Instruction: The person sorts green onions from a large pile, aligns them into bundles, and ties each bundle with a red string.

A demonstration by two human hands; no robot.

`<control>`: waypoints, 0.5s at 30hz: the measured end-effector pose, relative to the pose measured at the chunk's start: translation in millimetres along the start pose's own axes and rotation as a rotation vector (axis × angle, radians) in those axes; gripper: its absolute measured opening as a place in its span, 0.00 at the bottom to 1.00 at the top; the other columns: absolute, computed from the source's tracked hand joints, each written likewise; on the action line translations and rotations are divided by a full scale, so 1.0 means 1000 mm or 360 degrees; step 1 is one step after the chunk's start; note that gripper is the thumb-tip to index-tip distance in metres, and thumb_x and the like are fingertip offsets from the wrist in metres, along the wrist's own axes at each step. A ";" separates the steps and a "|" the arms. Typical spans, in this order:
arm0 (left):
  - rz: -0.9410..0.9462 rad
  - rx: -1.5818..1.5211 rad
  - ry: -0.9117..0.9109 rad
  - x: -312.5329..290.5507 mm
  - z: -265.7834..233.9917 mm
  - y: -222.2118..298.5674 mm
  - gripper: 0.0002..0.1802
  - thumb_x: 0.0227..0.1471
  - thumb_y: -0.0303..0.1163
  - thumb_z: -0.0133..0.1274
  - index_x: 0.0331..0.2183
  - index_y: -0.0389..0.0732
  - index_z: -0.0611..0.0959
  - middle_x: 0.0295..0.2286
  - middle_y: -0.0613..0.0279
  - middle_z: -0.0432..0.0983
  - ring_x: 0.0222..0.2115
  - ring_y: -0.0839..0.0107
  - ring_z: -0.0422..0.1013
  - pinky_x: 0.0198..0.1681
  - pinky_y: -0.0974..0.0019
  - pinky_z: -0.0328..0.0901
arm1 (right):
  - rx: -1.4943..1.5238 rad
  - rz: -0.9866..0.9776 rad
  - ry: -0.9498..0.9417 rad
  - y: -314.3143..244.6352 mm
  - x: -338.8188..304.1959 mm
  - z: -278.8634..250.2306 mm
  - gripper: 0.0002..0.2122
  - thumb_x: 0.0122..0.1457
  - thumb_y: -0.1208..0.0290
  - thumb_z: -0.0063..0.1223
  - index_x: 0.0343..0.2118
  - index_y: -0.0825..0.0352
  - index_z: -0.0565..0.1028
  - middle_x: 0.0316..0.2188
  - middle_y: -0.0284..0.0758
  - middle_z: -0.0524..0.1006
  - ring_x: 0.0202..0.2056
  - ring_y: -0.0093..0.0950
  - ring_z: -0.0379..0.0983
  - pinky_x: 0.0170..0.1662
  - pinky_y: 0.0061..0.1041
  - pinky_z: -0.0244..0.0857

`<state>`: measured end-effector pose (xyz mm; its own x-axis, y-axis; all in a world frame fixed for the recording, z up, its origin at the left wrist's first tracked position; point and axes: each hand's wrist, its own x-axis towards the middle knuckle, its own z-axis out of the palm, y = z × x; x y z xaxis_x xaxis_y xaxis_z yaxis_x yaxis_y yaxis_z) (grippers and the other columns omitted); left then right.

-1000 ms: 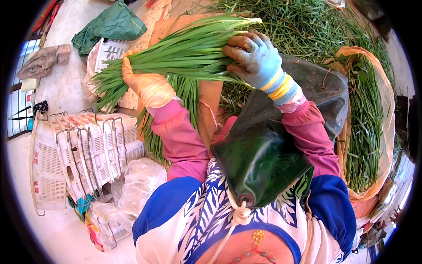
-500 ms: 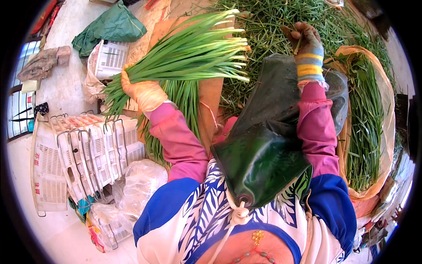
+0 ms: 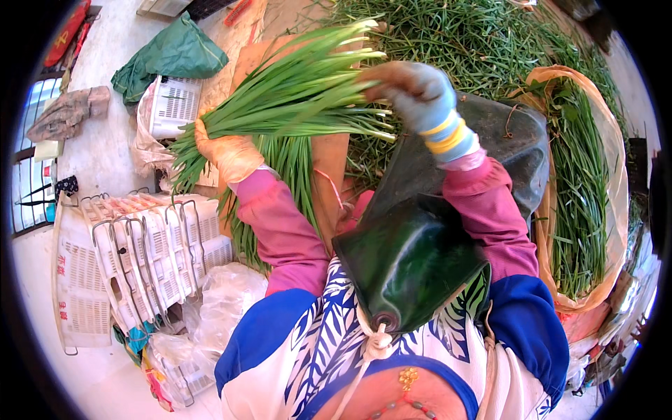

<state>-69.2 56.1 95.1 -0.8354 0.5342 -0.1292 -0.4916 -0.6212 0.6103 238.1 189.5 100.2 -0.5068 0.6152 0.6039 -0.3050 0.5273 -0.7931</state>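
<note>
My left hand (image 3: 227, 150), in a pale orange glove, grips a thick bunch of garlic chives (image 3: 294, 98) near its leafy end. The pale stem ends fan out to the right. At those ends is my right hand (image 3: 413, 94), in a blue glove with yellow stripes and brown fingers. Motion smears its fingers, so I cannot tell whether they pinch a stem. More garlic chives (image 3: 294, 175) lie below the held bunch on a brown board (image 3: 329, 157). A dark green apron (image 3: 413, 266) covers my lap.
Loose green leaves (image 3: 448, 35) are heaped at the far side. To the right stands an orange-tinted bag (image 3: 617, 161) full of long greens. White plastic crates with wire handles (image 3: 154, 245) sit at the left, beside clear plastic (image 3: 231, 294). A green sack (image 3: 171, 59) lies beyond them.
My right hand has swung left from over the loose leaves to the stem ends of the bunch. A thin stem was in its fingers before. My left hand keeps its hold, nearly still.
</note>
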 end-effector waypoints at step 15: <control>0.0359 0.0928 -0.0621 -0.072 0.138 -0.014 0.18 0.48 0.33 0.48 0.41 0.34 0.71 0.30 0.59 0.70 0.30 0.67 0.68 0.38 0.62 0.65 | -0.0143 -0.0286 -0.0454 -0.012 0.057 -0.006 0.49 0.36 0.60 0.67 0.57 0.71 0.45 0.56 0.43 0.52 0.56 0.31 0.50 0.56 0.26 0.46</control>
<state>31.9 104.9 204.1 -0.6990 0.6623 0.2697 -0.0169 -0.3924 0.9197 217.9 221.9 144.7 -0.6604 0.3261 0.6764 -0.3437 0.6697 -0.6584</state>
